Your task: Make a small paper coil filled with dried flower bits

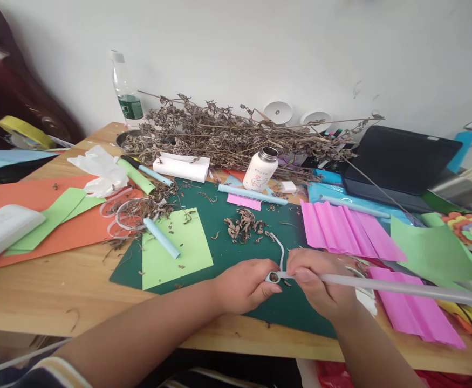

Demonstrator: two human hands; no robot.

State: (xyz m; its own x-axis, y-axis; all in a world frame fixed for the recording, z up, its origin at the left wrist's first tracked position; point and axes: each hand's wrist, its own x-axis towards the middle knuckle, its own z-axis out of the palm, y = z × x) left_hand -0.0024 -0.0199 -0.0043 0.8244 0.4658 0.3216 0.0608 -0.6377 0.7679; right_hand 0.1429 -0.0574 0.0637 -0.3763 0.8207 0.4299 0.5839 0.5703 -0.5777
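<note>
My left hand (247,285) is closed around a rolled paper tube (273,277) whose open end faces right, with dried brown bits visible inside. My right hand (320,277) grips a long translucent white stick (405,287) that runs out to the right edge. The stick's tip is at the mouth of the tube; whether it goes in I cannot tell. Beyond both hands, a thin white strip (279,250) curves on the green cutting mat (236,307). Close by lies a small heap of dried leaves (244,224).
A large bundle of dried stems (219,129) lies along the wall. In front stands a white open bottle (261,170). Pink crepe paper (349,231) is on the right, orange paper (61,231) on the left. A plastic bottle (126,89) stands at the back left.
</note>
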